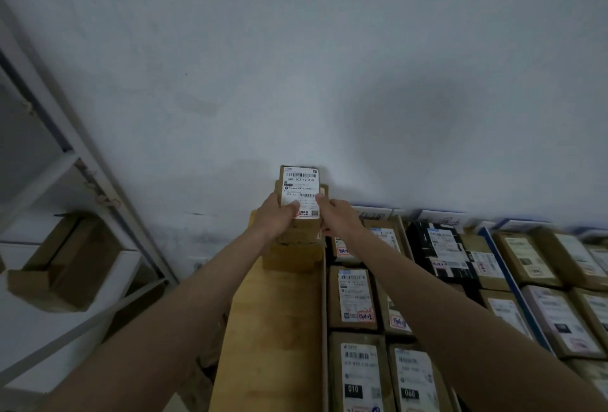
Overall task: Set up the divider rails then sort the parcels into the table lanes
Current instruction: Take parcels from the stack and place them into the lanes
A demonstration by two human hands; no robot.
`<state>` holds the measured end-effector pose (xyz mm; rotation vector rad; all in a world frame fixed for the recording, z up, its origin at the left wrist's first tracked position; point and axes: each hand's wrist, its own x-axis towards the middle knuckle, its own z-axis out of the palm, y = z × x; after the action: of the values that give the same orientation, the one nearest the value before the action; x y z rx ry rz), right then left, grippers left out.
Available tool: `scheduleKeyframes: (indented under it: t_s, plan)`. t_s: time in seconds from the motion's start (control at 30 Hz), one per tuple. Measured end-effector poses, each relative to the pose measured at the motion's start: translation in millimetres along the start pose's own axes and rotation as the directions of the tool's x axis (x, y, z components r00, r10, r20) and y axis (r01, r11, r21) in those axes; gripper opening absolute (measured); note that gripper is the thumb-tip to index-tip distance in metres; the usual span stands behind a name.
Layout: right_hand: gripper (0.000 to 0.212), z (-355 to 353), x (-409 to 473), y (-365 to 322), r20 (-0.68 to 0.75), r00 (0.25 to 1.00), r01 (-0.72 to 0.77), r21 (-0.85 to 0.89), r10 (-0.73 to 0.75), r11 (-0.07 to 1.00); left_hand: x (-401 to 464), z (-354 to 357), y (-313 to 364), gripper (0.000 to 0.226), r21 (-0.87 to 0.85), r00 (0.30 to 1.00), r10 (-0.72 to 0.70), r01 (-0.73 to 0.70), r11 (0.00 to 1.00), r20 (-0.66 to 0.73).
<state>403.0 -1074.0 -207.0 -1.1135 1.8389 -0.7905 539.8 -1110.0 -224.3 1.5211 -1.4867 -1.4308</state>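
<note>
A small brown parcel (301, 186) with a white barcode label sits on top of a stack of parcels (292, 255) at the far end of the leftmost table lane, against the wall. My left hand (276, 217) grips its left side, thumb lying on the label. My right hand (339, 216) grips its right side, thumb on the label's edge. The wooden table (273, 339) stretches towards me in that lane. A thin divider rail (325, 313) runs along the lane's right side. A blue rail (513, 286) separates lanes further right.
To the right, lanes hold several labelled brown parcels (355, 300) and a black one (437, 252). A white metal shelf (65, 247) with an open cardboard box (65, 263) stands at the left. A plain white wall (329, 66) lies directly ahead.
</note>
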Motion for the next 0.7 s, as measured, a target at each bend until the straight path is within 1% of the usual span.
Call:
scheduleKeyframes:
  t_s: [0.07, 0.17, 0.23, 0.3, 0.37, 0.43, 0.53, 0.7]
  plan:
    - [0.048, -1.1, -11.4, 3.4, -0.001, 1.000, 0.025, -0.020, -0.025, 0.999, -13.4, 1.8, -0.5, 0.039, 0.021, 1.000, 0.006, -0.005, 1.000, -0.015]
    - [0.034, -2.4, -30.1, 13.7, -0.064, 0.994, 0.085, -0.098, -0.091, 0.992, -34.6, 4.3, -5.7, 0.038, 0.050, 0.999, 0.033, -0.032, 0.998, -0.035]
    - [0.028, -2.9, -43.3, 23.6, -0.045, 0.994, 0.092, -0.111, -0.098, 0.989, -50.1, 8.0, -9.9, 0.038, 0.049, 0.998, 0.043, -0.041, 0.998, -0.050]
    - [0.030, -4.1, -57.8, 33.3, -0.035, 0.994, 0.102, -0.140, -0.108, 0.985, -65.7, 13.1, -14.6, 0.038, 0.029, 0.997, 0.041, -0.039, 0.999, -0.064]
    - [0.036, -7.8, -71.7, 43.9, -0.075, 0.991, 0.097, -0.190, -0.113, 0.977, -81.0, 17.8, -19.0, 0.038, 0.019, 0.997, 0.034, -0.032, 0.999, -0.071]
    - [0.037, -14.3, -86.6, 58.1, -0.107, 0.983, 0.118, -0.262, -0.151, 0.958, -96.9, 20.7, -22.5, 0.037, 0.016, 0.997, 0.020, -0.019, 1.000, -0.073]
    - [0.040, -27.8, -109.9, 81.2, -0.135, 0.966, 0.146, -0.424, -0.222, 0.894, -122.2, 23.9, -26.4, 0.039, 0.000, 0.996, 0.011, -0.011, 1.000, -0.084]
    - [0.042, -42.4, -151.8, 111.0, -0.103, 0.940, 0.220, -0.547, -0.326, 0.807, -168.1, 35.4, -40.2, 0.038, -0.007, 0.994, 0.008, -0.009, 1.000, -0.108]
